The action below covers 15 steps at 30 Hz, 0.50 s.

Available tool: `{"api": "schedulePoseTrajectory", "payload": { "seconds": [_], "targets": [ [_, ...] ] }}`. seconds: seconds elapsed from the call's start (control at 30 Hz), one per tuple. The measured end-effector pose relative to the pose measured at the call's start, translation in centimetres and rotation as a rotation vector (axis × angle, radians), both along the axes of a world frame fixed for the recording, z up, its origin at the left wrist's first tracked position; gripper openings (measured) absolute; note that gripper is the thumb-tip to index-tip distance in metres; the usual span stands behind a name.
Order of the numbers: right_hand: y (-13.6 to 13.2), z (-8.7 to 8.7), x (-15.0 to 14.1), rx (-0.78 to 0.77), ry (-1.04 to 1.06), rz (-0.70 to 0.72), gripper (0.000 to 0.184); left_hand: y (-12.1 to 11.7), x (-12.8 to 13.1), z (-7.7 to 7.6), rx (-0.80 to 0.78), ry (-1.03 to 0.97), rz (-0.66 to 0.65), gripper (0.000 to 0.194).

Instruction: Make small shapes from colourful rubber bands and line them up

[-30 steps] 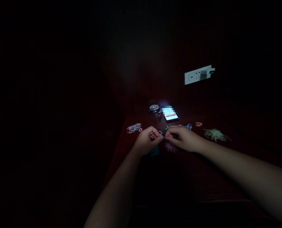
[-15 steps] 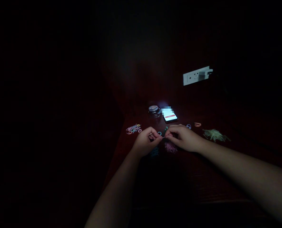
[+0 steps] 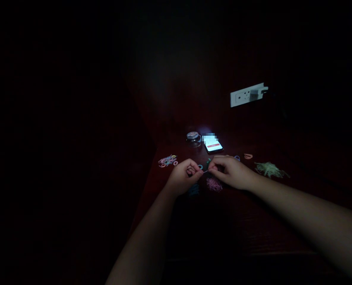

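My left hand point(image 3: 185, 176) and my right hand point(image 3: 229, 171) meet over the table, thumb and fingers pinched. Stretched between their fingertips is a thin, pale rubber band point(image 3: 205, 171). Below the fingers lies a pile of pink rubber bands point(image 3: 214, 185). A dark blue pile point(image 3: 194, 189) sits partly behind my left hand. Close to the fingertips are a light blue hair tie point(image 3: 200, 167) and a small green piece point(image 3: 209, 160). Past my right hand, a purple hair tie point(image 3: 237, 158) is partly hidden.
A mixed pile of coloured bands point(image 3: 168, 160) lies at the left. Yellow-green bands point(image 3: 271, 169) and an orange hair tie point(image 3: 248, 156) are at the right. Behind stand a clear lidded jar point(image 3: 194, 139) and a lit phone point(image 3: 214, 147). A wall socket point(image 3: 248, 95) holds a plug.
The view has shifted slightly, so the things on the table appear a little farther right. Both hands keep nearly the same pose, with the band still between them.
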State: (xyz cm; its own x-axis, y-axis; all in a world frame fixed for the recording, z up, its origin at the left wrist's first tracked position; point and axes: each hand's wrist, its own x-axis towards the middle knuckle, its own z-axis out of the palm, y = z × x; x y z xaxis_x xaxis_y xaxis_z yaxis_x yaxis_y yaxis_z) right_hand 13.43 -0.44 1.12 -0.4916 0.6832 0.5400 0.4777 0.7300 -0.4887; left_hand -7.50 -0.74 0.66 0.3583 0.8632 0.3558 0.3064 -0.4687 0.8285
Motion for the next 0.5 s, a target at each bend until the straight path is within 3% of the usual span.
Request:
{"api": "schedulePoseTrajectory", "payload": {
  "seconds": [0.5],
  "targets": [
    [-0.2,0.16,0.01,-0.009,0.002,0.045,0.012,-0.03,0.16,0.21,-0.025,0.018,0.01,0.016]
  ]
}}
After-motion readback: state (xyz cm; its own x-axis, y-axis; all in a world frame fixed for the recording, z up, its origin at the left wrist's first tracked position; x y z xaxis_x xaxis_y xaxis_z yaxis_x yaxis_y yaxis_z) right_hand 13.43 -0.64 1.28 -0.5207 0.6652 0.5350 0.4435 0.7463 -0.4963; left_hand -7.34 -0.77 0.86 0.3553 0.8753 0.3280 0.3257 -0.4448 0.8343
